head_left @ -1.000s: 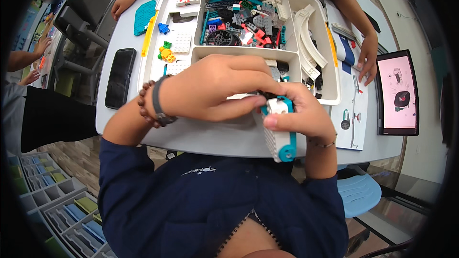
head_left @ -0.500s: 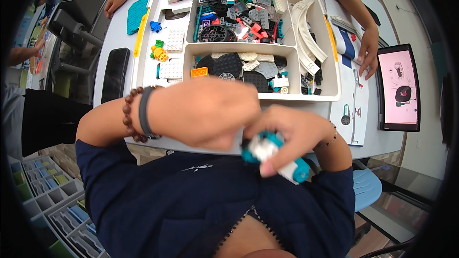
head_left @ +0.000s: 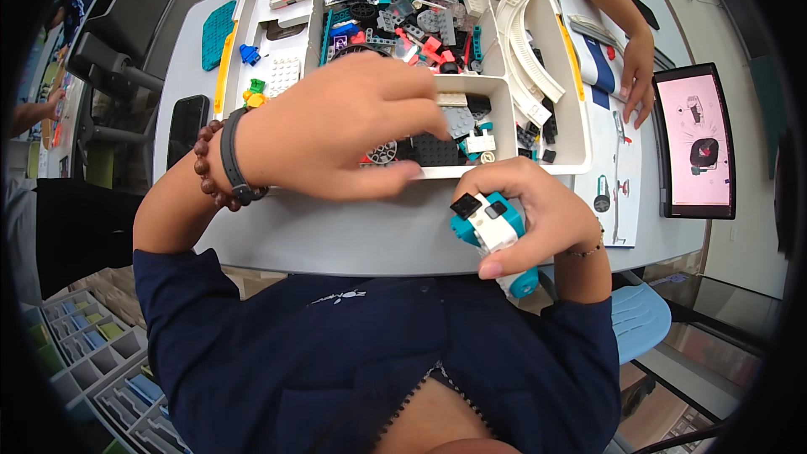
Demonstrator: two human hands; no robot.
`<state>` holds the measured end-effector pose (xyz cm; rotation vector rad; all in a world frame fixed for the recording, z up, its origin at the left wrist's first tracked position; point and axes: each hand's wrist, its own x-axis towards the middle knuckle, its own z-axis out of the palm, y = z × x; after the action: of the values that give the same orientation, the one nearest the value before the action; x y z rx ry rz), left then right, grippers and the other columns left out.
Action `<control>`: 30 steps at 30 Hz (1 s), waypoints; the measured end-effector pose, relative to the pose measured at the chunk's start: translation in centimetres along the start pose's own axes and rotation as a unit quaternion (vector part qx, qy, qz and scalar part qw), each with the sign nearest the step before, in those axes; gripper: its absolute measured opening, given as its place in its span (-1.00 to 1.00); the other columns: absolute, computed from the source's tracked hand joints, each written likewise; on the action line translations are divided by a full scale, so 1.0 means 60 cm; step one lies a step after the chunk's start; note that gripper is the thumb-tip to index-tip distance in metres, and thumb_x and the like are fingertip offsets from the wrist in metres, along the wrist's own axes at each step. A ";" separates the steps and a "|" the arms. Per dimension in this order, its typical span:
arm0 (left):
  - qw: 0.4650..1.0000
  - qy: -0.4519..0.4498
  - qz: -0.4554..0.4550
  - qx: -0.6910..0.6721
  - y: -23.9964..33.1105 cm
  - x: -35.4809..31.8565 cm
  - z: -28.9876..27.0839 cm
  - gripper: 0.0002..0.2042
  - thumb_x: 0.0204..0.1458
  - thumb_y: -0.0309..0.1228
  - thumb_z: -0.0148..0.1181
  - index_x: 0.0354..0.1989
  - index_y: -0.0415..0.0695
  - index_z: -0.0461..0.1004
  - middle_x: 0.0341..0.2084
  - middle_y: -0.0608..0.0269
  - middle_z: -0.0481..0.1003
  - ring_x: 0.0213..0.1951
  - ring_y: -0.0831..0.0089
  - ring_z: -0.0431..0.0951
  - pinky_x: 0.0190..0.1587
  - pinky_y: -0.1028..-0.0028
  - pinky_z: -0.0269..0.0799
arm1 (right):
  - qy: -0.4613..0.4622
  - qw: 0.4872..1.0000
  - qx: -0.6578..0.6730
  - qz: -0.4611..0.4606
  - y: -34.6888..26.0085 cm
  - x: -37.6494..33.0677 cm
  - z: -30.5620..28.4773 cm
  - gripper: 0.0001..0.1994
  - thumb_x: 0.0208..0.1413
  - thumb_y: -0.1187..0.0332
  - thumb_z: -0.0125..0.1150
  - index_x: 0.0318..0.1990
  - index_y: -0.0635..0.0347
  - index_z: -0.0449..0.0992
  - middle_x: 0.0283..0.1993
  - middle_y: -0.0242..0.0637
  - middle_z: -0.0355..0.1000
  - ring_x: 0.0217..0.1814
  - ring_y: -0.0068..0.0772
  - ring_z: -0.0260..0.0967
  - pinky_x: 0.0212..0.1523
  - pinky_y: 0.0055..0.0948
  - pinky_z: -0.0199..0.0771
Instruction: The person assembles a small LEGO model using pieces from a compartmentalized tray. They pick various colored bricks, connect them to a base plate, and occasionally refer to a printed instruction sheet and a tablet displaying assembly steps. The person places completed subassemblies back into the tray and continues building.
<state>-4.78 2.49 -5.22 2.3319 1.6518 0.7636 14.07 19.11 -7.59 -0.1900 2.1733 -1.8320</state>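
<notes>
My right hand (head_left: pixel 538 214) grips a white and teal brick model (head_left: pixel 492 231) at the near edge of the grey table (head_left: pixel 353 231), tilted toward my chest. My left hand (head_left: pixel 336 130) hovers just left of it, over the front of the white sorting tray (head_left: pixel 580 160), fingers stretched toward the tray's near compartment of dark and grey pieces. I cannot tell whether it holds a small piece. A dark band and a bead bracelet (head_left: pixel 220 166) circle my left wrist.
The tray's back compartment holds several mixed colourful bricks (head_left: pixel 403 21) and curved white parts (head_left: pixel 525 42). A black phone (head_left: pixel 185 128) and a teal plate (head_left: pixel 217 34) lie at left. A tablet (head_left: pixel 693 143) and instruction sheet (head_left: pixel 618 193) lie at right. Another person's hand (head_left: pixel 639 76) rests there.
My left hand has lifted off the model and reached forward over the tray. My right hand still holds the model, now turned and a little higher.
</notes>
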 end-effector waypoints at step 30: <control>0.987 0.147 -0.052 0.029 0.047 -0.036 -0.005 -0.83 -0.23 -0.50 -0.02 -0.41 -0.24 0.35 -0.55 0.15 0.33 -0.47 0.21 0.37 -0.36 0.31 0.29 | -0.131 0.938 0.315 -0.064 0.041 -0.008 0.041 -0.35 -0.44 -0.07 0.41 -0.33 0.40 0.49 -0.36 -0.23 0.45 -0.32 -0.45 0.39 -0.26 -0.56 0.35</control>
<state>-3.13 -0.54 -4.40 2.2340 1.9191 1.0944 15.47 17.38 -10.32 -0.4082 1.3402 -2.3148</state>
